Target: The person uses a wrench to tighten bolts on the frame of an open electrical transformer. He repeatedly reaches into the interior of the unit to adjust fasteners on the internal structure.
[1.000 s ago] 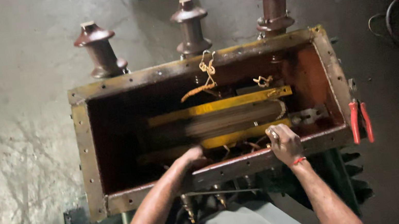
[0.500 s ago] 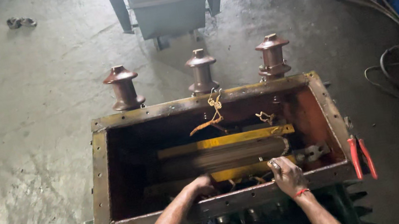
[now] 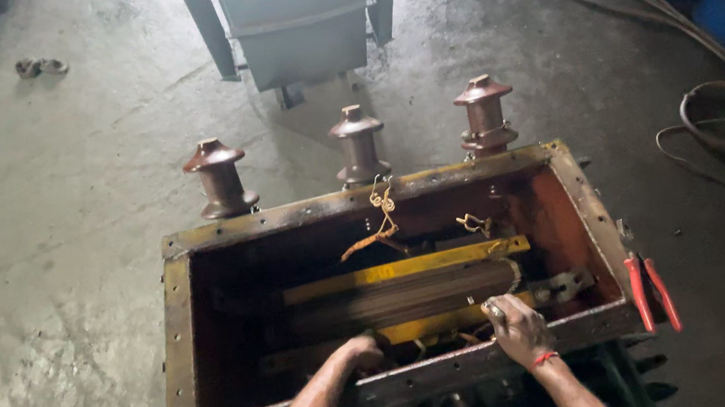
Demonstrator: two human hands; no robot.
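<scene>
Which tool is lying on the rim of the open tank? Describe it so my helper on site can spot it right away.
Start at the big rusty open tank with three brown insulators along its far edge. Go to its near right corner, just right of the right hand. There lie the pliers, resting on the rim: their bright red handles are the only red tool amid all the brown and yellow metal.

Inside the open rusty tank (image 3: 183,351), the yellow-framed core (image 3: 404,297) fills the middle, leaving open gaps along the far wall and the left end. Both hands, left hand (image 3: 360,353) and right hand (image 3: 518,331), occupy the narrow near gap. Red-handled pliers (image 3: 651,290) lie on the right rim, and three brown bushings (image 3: 359,145) stand behind the far edge.
</scene>
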